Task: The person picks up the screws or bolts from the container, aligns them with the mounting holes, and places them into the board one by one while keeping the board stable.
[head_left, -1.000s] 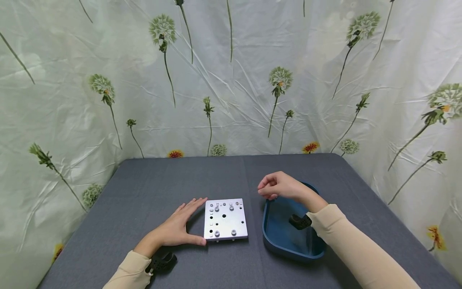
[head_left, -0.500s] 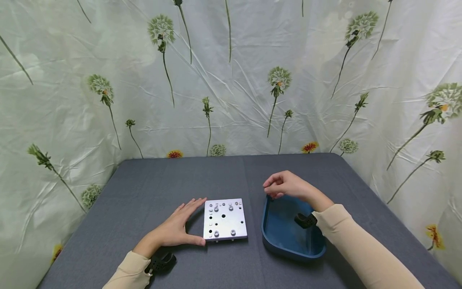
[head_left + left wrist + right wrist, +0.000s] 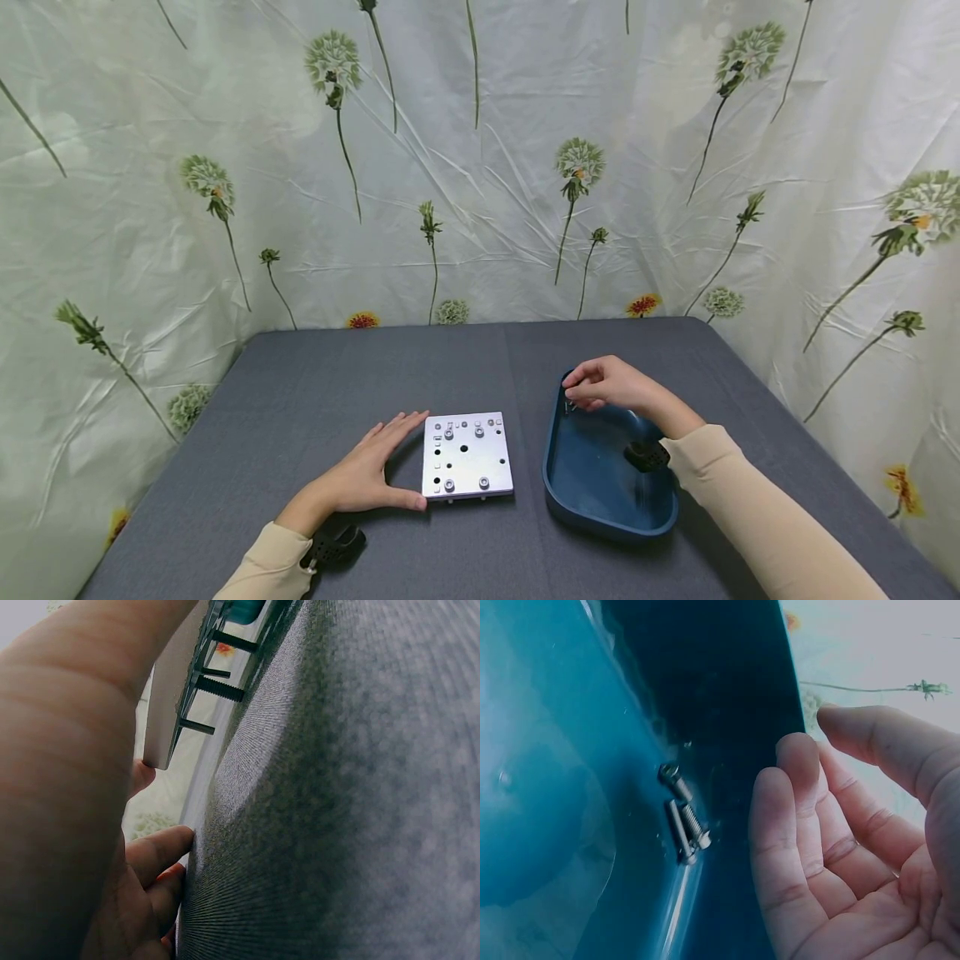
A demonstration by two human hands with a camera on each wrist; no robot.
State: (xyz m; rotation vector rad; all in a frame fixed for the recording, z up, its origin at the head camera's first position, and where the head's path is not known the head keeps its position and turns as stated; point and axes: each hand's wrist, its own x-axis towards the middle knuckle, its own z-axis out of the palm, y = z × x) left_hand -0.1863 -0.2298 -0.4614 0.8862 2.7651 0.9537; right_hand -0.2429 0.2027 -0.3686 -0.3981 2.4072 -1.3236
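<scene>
Moved: the right hand (image 3: 607,385) has slid from above the bench (image 3: 315,392) to over the blue tray (image 3: 592,508).
Right hand: fingers bent a little, holding nothing.
Screws (image 3: 682,817): lie in the tray's far corner, just beside the fingertips (image 3: 799,754).
Left hand (image 3: 367,475): flat, fingers straight, resting against the metal plate (image 3: 467,454).
Tip: pinch one screw only, slowly.
</scene>
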